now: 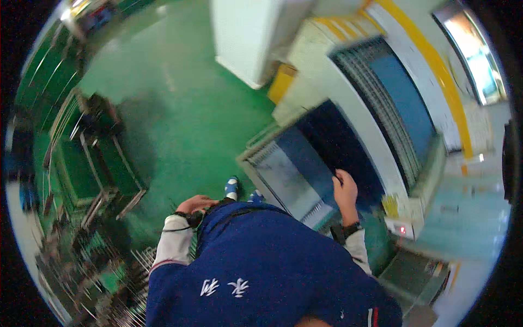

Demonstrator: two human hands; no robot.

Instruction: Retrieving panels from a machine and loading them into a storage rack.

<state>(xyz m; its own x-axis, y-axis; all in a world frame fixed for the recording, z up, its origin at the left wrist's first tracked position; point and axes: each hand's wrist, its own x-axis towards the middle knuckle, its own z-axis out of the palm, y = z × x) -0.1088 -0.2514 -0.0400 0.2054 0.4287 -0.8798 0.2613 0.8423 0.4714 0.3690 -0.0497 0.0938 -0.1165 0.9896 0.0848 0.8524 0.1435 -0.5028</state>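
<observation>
Resting my right hand point(345, 191) flat, fingers loose, on the dark tray point(327, 158); left hand point(194, 204) seems empty; tray could slide, pinching fingers.

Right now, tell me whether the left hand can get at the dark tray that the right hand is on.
Probably not without a shift. The left hand hangs by the person's left hip, and the torso lies between it and the dark tray, where the right hand rests.

Right hand point(345, 188) reached forward, fingers point(339, 175) curled loosely, wrist strapped with a dark band. Left hand point(194, 204) kept near the body, palm down, fingers bent, forearm sleeved white.
</observation>
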